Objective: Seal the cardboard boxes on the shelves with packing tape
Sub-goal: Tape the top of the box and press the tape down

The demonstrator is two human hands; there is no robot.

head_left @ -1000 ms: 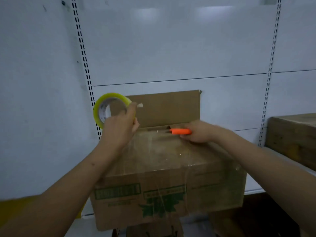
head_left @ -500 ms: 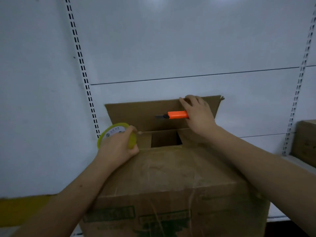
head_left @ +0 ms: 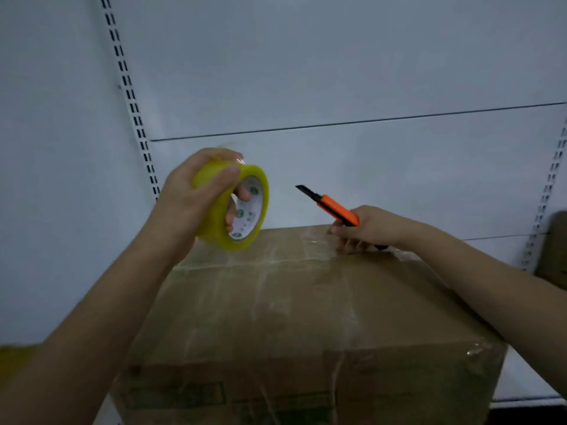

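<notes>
The left hand [head_left: 187,204] grips the roll of packing tape [head_left: 236,207], its fingers [head_left: 242,194] curled through the core and the thumb pressed across the yellow outer band. The roll is held on edge above the far left corner of the cardboard box [head_left: 276,302], its white printed core turned toward the right. The left forearm rises from the lower left, wrist bent so the roll tilts.

Below and right of those fingers, the box top lies shut, flaps down, with glossy strips of clear tape crossing it along the seam and over the front edge.

Further right, the right hand [head_left: 368,228] pinches the orange utility knife [head_left: 334,208], fingers curled round the handle, dark blade out and pointing up-left toward the roll. Its lower fingers touch the box's far edge. The right forearm slants in from the right.
</notes>
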